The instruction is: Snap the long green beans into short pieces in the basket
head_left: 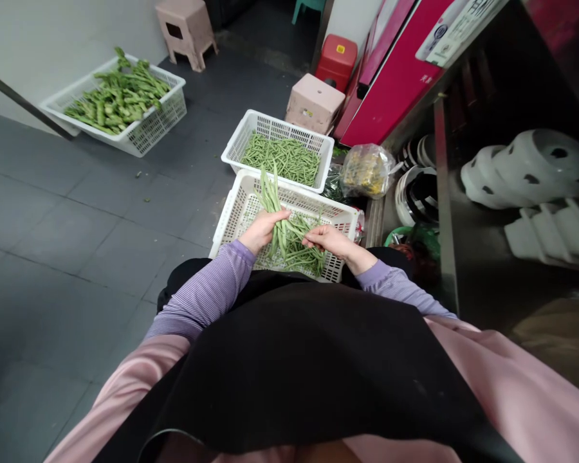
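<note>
My left hand (264,229) is wrapped round a bunch of long green beans (270,196) above the near white basket (224,215). Just to its right, my right hand (329,239) is closed in a pinch at the end of a bean that reaches over from the bunch. Loose beans (311,259) lie in the near basket under both hands. Behind it stands a second white basket (327,157), which holds many short green bean pieces (282,154).
A white basket (176,112) of thick green stalks stands at the far left. Stools (314,103), a bagged yellow item (368,170) and stacked bowls (417,193) are beyond and to the right. A metal shelf post (446,212) rises at the right.
</note>
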### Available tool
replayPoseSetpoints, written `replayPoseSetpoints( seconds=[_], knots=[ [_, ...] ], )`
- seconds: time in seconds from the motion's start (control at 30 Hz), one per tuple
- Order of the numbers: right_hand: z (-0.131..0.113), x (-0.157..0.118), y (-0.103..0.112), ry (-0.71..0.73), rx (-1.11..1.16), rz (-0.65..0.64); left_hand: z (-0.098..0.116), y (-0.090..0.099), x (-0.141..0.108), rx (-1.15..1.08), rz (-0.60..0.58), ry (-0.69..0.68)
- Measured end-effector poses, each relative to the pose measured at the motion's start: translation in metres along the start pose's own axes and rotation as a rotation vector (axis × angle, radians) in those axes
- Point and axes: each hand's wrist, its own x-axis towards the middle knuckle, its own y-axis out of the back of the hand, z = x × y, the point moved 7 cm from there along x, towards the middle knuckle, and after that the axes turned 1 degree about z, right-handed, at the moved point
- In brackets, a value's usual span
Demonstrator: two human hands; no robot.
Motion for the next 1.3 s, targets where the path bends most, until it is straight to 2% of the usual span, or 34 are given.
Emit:
replayPoseSetpoints(
  seconds=[0.07, 0.13, 0.23, 0.3, 0.37, 0.47, 0.5, 0.53, 0.6, 0.67, 0.73, 0.83, 1.0, 1.2, 1.3],
  knots=[
    [0.000, 0.002, 0.007, 0.021, 0.091, 0.105, 0.003, -0.002, -0.003, 0.075, -0.010, -0.026],
    [0.000, 0.005, 0.012, 0.058, 0.290, 0.192, 0.006, -0.005, -0.007, 0.145, -0.015, -0.080],
    [-0.002, 0.013, 0.019, 0.138, 0.611, 0.256, 0.011, -0.010, -0.013, 0.206, -0.024, -0.188],
    [0.001, 0.019, 0.028, 0.182, 0.667, 0.293, 0.012, -0.012, -0.015, 0.208, -0.033, -0.211],
    [0.010, 0.024, 0.031, 0.135, 0.504, 0.266, 0.013, -0.012, -0.015, 0.185, -0.055, -0.198],
    [0.030, 0.027, 0.021, -0.013, 0.086, 0.130, 0.016, -0.013, -0.016, 0.168, -0.124, -0.148],
    [0.034, 0.026, 0.017, -0.039, 0.014, 0.107, 0.016, -0.014, -0.017, 0.180, -0.153, -0.123],
    [0.035, 0.025, 0.012, -0.057, 0.009, 0.092, 0.015, -0.016, -0.018, 0.200, -0.183, -0.099],
    [0.032, 0.024, -0.003, -0.098, 0.151, 0.002, 0.009, -0.020, -0.020, 0.254, -0.234, -0.056],
    [0.020, 0.021, -0.024, -0.140, 0.335, -0.172, 0.003, -0.021, -0.020, 0.309, -0.246, -0.029],
    [0.003, 0.016, -0.039, -0.146, 0.420, -0.324, -0.001, -0.019, -0.018, 0.347, -0.216, -0.016],
    [-0.011, 0.009, -0.040, -0.122, 0.399, -0.317, 0.000, -0.011, -0.013, 0.310, -0.151, -0.012],
    [-0.009, -0.008, -0.038, -0.120, 0.307, -0.309, 0.007, 0.003, -0.006, 0.135, -0.031, -0.037],
    [-0.011, -0.011, -0.043, -0.110, 0.129, -0.312, 0.008, 0.011, -0.003, 0.136, 0.086, -0.068],
    [-0.010, -0.009, -0.044, -0.140, 0.112, -0.244, 0.011, 0.015, -0.002, 0.144, 0.134, -0.110]
  ],
)
